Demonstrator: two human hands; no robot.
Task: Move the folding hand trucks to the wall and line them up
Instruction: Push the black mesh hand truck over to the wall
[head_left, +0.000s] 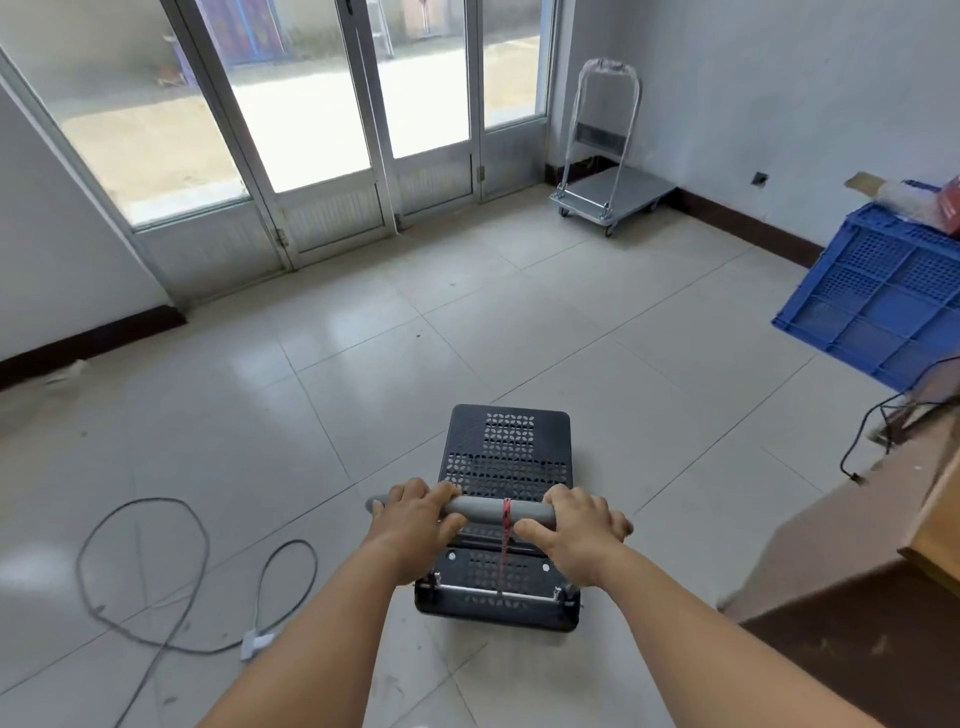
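Black folding hand truck, mid-floor, in transit; one of two on view.

Perforated black deck, grey handle bar with red cord tied round it. Left hand and right hand both curled round the bar, gripping it. Silver hand truck already parked at the far wall by the corner, handle upright; judged half done, the black one to be wheeled over and lined up beside it. Nearby: grey cable on floor at left, blue crate at right.
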